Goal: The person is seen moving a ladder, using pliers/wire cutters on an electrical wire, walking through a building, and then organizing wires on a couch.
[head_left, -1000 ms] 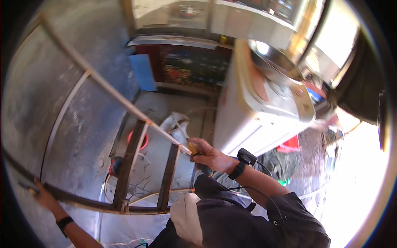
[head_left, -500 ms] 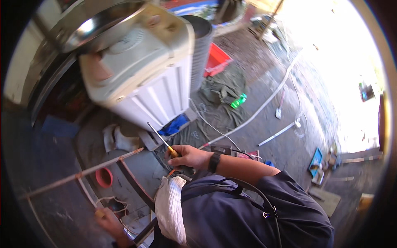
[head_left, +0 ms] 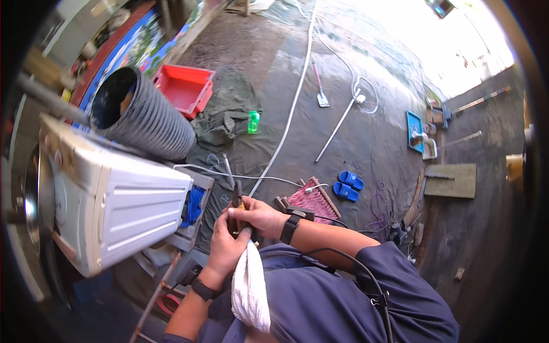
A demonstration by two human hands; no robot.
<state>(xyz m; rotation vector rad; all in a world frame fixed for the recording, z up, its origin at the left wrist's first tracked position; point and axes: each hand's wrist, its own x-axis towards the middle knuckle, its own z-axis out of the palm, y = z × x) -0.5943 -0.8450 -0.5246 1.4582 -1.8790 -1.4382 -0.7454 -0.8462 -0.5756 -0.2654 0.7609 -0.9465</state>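
Tool (head_left: 242,206): I have it up above the floor (head_left: 377,143). Toward the floor's left edge I see the washer (head_left: 140,214), then the barrel (head_left: 157,128), then the crate (head_left: 186,90). My right hand (head_left: 263,218) pinches the tool; my left hand (head_left: 230,243) meets it, but what it grips I cannot tell. Beyond sits the bottle (head_left: 253,122).

The left hand (head_left: 229,244) and right hand (head_left: 262,217) meet around a tool (head_left: 238,194). Slippers (head_left: 345,192) lie near a pink stool (head_left: 309,201); a barrel (head_left: 163,123) stands between a red crate (head_left: 182,94) and a white machine (head_left: 137,208).
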